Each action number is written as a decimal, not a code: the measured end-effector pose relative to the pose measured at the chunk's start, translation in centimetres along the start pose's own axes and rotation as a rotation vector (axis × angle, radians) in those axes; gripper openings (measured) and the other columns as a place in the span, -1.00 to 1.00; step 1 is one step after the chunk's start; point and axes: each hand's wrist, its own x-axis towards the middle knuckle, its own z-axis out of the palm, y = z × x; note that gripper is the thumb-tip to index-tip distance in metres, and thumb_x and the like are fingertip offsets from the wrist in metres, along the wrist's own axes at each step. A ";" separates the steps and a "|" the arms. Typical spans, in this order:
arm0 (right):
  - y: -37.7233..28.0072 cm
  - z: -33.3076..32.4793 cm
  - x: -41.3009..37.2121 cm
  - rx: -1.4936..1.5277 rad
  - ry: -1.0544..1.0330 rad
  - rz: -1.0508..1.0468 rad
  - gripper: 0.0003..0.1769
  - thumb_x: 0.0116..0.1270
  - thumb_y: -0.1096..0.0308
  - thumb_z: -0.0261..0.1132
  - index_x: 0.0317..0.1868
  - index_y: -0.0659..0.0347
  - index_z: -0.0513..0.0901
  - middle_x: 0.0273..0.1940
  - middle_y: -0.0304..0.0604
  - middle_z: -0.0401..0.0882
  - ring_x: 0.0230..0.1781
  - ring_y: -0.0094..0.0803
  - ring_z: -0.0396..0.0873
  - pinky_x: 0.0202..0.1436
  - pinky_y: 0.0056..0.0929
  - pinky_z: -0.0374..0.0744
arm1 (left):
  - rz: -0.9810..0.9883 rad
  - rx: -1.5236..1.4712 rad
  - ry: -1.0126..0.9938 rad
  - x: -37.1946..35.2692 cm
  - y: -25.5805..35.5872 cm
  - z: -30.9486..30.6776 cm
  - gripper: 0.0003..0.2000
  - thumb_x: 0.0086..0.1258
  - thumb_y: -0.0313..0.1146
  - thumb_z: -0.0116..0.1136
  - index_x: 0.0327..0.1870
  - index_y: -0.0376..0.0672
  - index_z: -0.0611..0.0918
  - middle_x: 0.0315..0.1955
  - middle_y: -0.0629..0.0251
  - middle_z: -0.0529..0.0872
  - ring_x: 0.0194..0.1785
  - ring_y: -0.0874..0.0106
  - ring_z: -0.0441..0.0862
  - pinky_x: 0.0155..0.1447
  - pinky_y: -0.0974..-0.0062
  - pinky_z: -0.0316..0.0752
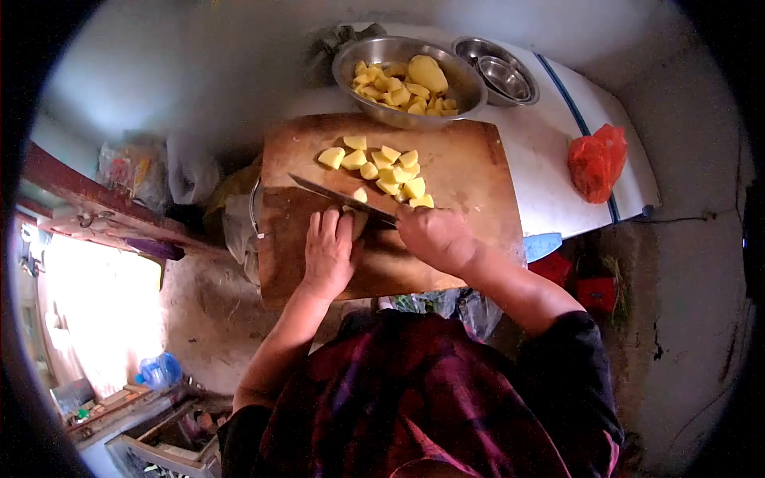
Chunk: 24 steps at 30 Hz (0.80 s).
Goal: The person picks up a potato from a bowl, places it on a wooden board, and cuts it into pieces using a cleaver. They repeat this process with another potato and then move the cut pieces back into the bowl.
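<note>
My right hand (434,237) is closed round the handle of a kitchen knife (327,192), whose dark blade points to the left over the wooden cutting board (470,175). Close below the blade, my left hand (330,243) has its fingers bent over a piece of potato (358,222), which is mostly hidden by the fingers and the knife. One small cut piece (360,194) sits just beyond the blade. Several peeled potato chunks (388,173) lie in a loose group farther up the board.
A steel bowl (344,73) with potato chunks and a whole peeled potato stands behind the board. Smaller nested metal bowls (526,97) are to its right. A red plastic bag (598,165) rests on the white surface (550,199) at right.
</note>
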 end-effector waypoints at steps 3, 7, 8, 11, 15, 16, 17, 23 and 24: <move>0.8 1.0 0.2 0.130 0.053 0.066 -0.84 0.22 0.31 0.09 -0.37 0.24 0.42 -0.58 0.02 0.52 -0.58 -0.04 0.54 -0.50 -0.12 0.50 | 0.017 -0.078 0.073 0.3 -0.2 -0.1 -0.55 -0.06 -0.48 0.26 -0.08 -0.28 0.43 -0.14 0.04 0.37 -0.07 0.02 0.34 0.02 0.18 0.33; 1.3 0.5 -0.9 0.309 0.098 0.125 -0.75 0.28 0.23 0.07 -0.34 0.29 0.42 -0.54 0.13 0.52 -0.52 0.08 0.51 -0.44 -0.08 0.49 | -0.112 -0.111 0.166 0.8 0.7 0.0 -0.57 -0.01 -0.44 0.27 -0.08 -0.29 0.43 -0.16 0.03 0.37 -0.09 0.03 0.34 0.00 0.16 0.33; 0.9 -0.1 -1.2 0.269 0.074 0.129 -0.75 0.28 0.23 0.07 -0.34 0.28 0.42 -0.54 0.12 0.52 -0.53 0.08 0.51 -0.44 -0.07 0.49 | -0.139 -0.122 0.180 0.9 0.8 0.2 -0.57 -0.01 -0.44 0.27 -0.08 -0.29 0.43 -0.15 0.03 0.37 -0.09 0.03 0.34 0.00 0.16 0.33; -0.6 -2.3 -1.3 0.195 0.023 0.130 -0.76 0.28 0.23 0.07 -0.32 0.27 0.41 -0.56 0.10 0.52 -0.53 0.04 0.53 -0.47 -0.07 0.49 | -0.168 -0.145 0.198 1.1 1.2 0.4 -0.57 -0.01 -0.42 0.28 -0.09 -0.30 0.43 -0.13 0.02 0.37 -0.09 0.02 0.34 -0.01 0.17 0.33; -0.9 -0.3 -0.2 0.142 -0.056 0.169 -0.78 0.29 0.24 0.06 -0.30 0.26 0.41 -0.55 0.09 0.53 -0.54 0.03 0.53 -0.47 -0.07 0.49 | -0.122 -0.129 0.166 0.5 1.1 0.2 -0.54 -0.03 -0.42 0.28 -0.07 -0.31 0.41 -0.09 0.00 0.35 -0.07 0.02 0.33 -0.01 0.18 0.33; -0.8 0.3 -0.1 0.146 -0.048 0.168 -0.78 0.28 0.24 0.06 -0.30 0.26 0.42 -0.54 0.09 0.54 -0.54 0.03 0.53 -0.46 -0.07 0.49 | -0.124 -0.120 0.167 0.3 1.2 0.4 -0.53 -0.03 -0.43 0.28 -0.07 -0.32 0.40 -0.08 -0.01 0.35 -0.07 0.02 0.32 0.01 0.18 0.33; -0.6 0.6 0.2 0.145 -0.038 0.162 -0.78 0.28 0.24 0.05 -0.30 0.25 0.42 -0.54 0.09 0.54 -0.54 0.03 0.53 -0.46 -0.07 0.50 | -0.128 -0.111 0.176 0.4 1.2 0.5 -0.53 -0.04 -0.44 0.27 -0.06 -0.32 0.40 -0.08 -0.01 0.35 -0.06 0.01 0.32 0.02 0.18 0.32; 0.4 -0.7 -0.8 0.108 0.087 0.102 -0.80 0.25 0.24 0.07 -0.29 0.22 0.43 -0.56 0.02 0.54 -0.56 -0.02 0.54 -0.49 -0.10 0.51 | -0.064 -0.102 0.085 0.5 0.2 0.0 -0.53 -0.04 -0.48 0.22 -0.03 -0.33 0.39 -0.07 -0.04 0.35 -0.04 0.00 0.32 0.07 0.17 0.31; -0.1 -1.3 -1.0 0.054 0.073 0.071 -0.81 0.24 0.26 0.06 -0.30 0.21 0.44 -0.57 0.00 0.54 -0.57 -0.05 0.55 -0.51 -0.10 0.52 | -0.053 -0.105 0.053 0.5 0.0 -0.2 -0.53 -0.03 -0.47 0.21 -0.03 -0.33 0.39 -0.07 -0.05 0.36 -0.04 -0.01 0.32 0.07 0.17 0.31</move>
